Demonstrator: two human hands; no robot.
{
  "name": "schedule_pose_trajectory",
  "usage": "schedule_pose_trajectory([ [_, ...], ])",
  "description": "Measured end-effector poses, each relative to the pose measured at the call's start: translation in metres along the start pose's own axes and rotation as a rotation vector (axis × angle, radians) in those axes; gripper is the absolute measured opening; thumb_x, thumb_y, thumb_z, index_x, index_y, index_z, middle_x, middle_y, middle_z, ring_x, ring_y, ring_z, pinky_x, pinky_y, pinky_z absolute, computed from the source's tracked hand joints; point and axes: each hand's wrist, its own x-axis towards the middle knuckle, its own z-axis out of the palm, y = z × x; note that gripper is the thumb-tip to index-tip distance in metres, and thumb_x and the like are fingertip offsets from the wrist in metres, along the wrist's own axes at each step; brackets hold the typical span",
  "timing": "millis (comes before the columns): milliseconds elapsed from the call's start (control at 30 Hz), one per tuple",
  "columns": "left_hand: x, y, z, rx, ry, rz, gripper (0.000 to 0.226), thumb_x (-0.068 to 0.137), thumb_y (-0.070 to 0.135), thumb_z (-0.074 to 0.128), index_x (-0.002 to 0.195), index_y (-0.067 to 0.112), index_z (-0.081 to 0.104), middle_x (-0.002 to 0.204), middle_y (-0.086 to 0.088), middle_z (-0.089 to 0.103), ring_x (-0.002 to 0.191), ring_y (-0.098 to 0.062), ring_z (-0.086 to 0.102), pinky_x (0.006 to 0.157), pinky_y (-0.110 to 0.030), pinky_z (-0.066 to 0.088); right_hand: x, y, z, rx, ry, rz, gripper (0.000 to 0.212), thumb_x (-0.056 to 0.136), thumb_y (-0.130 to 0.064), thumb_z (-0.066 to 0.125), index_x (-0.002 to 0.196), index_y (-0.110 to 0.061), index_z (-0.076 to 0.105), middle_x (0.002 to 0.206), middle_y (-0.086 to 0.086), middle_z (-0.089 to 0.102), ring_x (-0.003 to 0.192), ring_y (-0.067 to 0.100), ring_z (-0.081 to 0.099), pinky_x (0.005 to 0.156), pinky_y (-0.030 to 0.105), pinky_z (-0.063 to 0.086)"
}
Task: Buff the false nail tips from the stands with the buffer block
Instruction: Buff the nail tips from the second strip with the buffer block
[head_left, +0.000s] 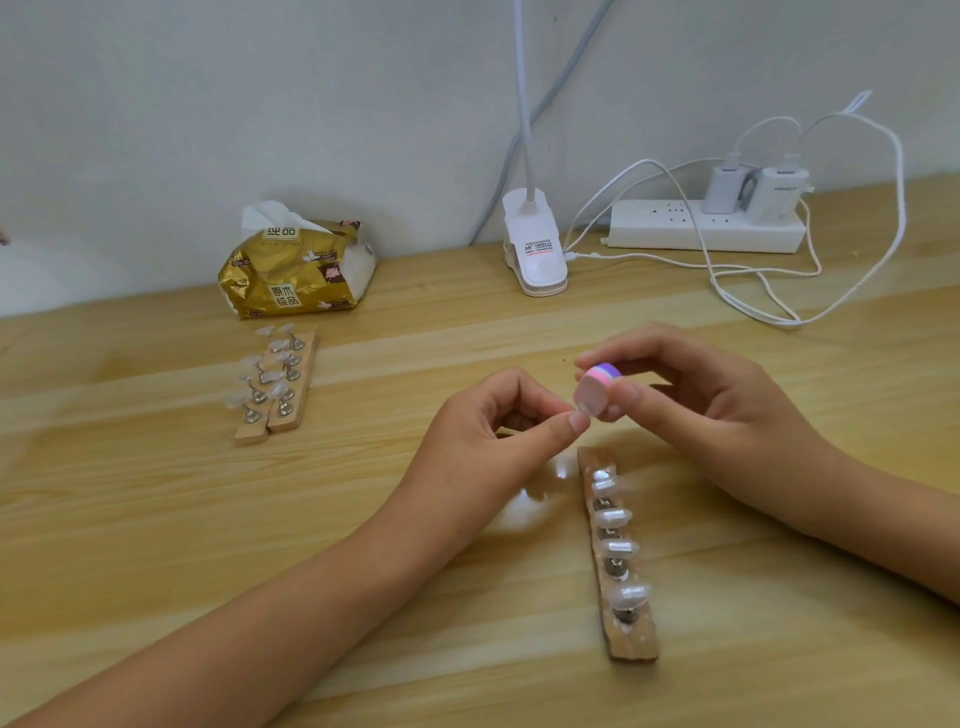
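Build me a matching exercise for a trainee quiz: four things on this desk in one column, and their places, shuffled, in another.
Things
1. buffer block
2. tissue pack
3. power strip
4. single nail stand

Places
A. at the back, far right
B. pinched in the right hand
C. at the front, nearest the person
D. at the back, behind the paired stands

Pairs: 1-B, 2-D, 3-A, 4-C

Single head-worn wide-angle view, forward and down, close over the wooden table (156, 519), wall (260, 104) beyond.
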Motion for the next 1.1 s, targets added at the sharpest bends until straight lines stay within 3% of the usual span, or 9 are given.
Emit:
schedule_pose_trajectory([
  [100,-0.0001,0.0,0.0006,0.004,0.003,0.005,0.013,0.081,0.019,0.075,0.072,0.02,0.066,0.07,0.01,0.065,0.066,-0.004,0.054,0.06,-0.013,0.044,-0.0008,-0.0003,-0.0004,-0.017,0.016,-0.041,0.02,0.097,-0.032,0.06,0.11,-0.019,0.066,0.098,0.001,0.068,0.091,0.01,0.067,0.08,0.018,0.052],
  [267,-0.0003,0.0002,0.0003,-0.004,0.009,-0.011,0.013,0.082,0.016,0.074,0.072,0.019,0.066,0.069,0.007,0.064,0.066,-0.004,0.055,0.056,-0.014,0.045,-0.0009,0.0022,0.0013,-0.063,-0.018,-0.055,0.022,0.095,-0.036,0.061,0.109,-0.02,0.066,0.105,-0.002,0.063,0.103,0.018,0.063,0.086,0.03,0.056],
  [400,0.0002,-0.0001,0.0005,0.004,0.008,-0.01,0.013,0.082,0.019,0.074,0.072,0.02,0.066,0.07,0.008,0.064,0.068,-0.005,0.055,0.062,-0.015,0.045,-0.0005,0.0038,0.0006,-0.153,-0.041,-0.146,0.018,0.094,-0.026,0.061,0.111,-0.019,0.064,0.108,0.002,0.062,0.104,0.02,0.063,0.087,0.025,0.053],
  [500,0.0002,-0.0009,0.0001,-0.001,0.01,-0.008,0.013,0.083,0.018,0.074,0.072,0.02,0.066,0.071,0.008,0.064,0.069,-0.006,0.055,0.064,-0.017,0.045,-0.0001,0.0039,-0.0005,-0.131,-0.032,-0.079,0.018,0.097,-0.032,0.062,0.109,-0.02,0.067,0.105,-0.003,0.064,0.103,0.018,0.065,0.09,0.032,0.055],
  [600,0.0004,-0.0007,0.0001,0.001,0.005,0.005,0.013,0.082,0.018,0.074,0.073,0.02,0.065,0.072,0.008,0.065,0.069,-0.005,0.055,0.064,-0.016,0.044,-0.0011,0.0015,0.0005,-0.202,-0.027,-0.217,0.02,0.093,-0.021,0.061,0.112,-0.015,0.064,0.109,0.004,0.062,0.103,0.019,0.063,0.09,0.025,0.052],
  [767,0.0002,-0.0005,0.0,0.004,-0.004,0.013,0.012,0.08,0.024,0.074,0.073,0.021,0.065,0.071,0.01,0.063,0.068,-0.004,0.053,0.061,-0.015,0.043,0.0007,0.0028,0.0,-0.085,-0.005,-0.042,0.019,0.095,-0.031,0.061,0.108,-0.019,0.068,0.102,-0.001,0.066,0.099,0.019,0.066,0.089,0.031,0.056],
  [933,0.0002,-0.0017,-0.0002,-0.005,-0.01,0.022,0.011,0.08,0.024,0.074,0.074,0.02,0.065,0.072,0.01,0.065,0.067,-0.004,0.053,0.063,-0.014,0.042,0.0003,-0.0008,-0.0003,0.013,-0.018,0.022,0.02,0.093,-0.03,0.063,0.106,-0.016,0.068,0.092,0.003,0.07,0.088,0.006,0.068,0.08,0.013,0.051],
  [1100,0.0011,-0.0031,-0.0006,0.011,0.006,0.046,0.011,0.081,0.023,0.074,0.074,0.023,0.065,0.074,0.008,0.064,0.073,-0.004,0.055,0.067,-0.016,0.044,-0.001,-0.003,0.0001,0.001,0.03,-0.038,0.016,0.098,-0.026,0.06,0.11,-0.018,0.066,0.098,0.003,0.07,0.092,0.009,0.068,0.083,0.015,0.05],
])
